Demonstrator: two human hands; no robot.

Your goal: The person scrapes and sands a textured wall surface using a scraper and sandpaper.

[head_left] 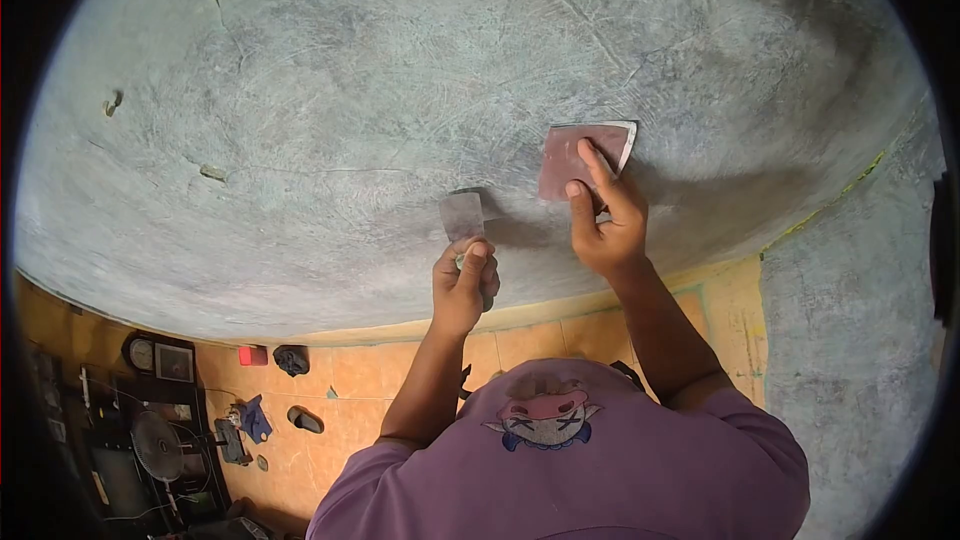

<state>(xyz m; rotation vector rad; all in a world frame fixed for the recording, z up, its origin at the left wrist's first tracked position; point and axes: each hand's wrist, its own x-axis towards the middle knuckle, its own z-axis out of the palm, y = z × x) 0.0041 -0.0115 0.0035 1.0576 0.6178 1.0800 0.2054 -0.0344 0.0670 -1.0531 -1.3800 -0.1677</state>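
Observation:
My left hand [463, 280] is closed around the handle of a putty knife [462, 213], a little of its green handle showing between the fingers. The flat blade points up, close to the grey-green wall [330, 120]. Further right, my right hand [614, 225] grips a reddish-brown sheet of sandpaper [566, 165] with a pale folded edge. Its thumb and a finger lie across the sheet, which is up against the wall.
Holes and chips mark the wall's left part, and a crack runs near the top. Below is an orange tiled floor [370, 380] with a dark sandal [305, 420] and a red box [252, 355]. A fan [158, 445] stands by dark shelving at lower left.

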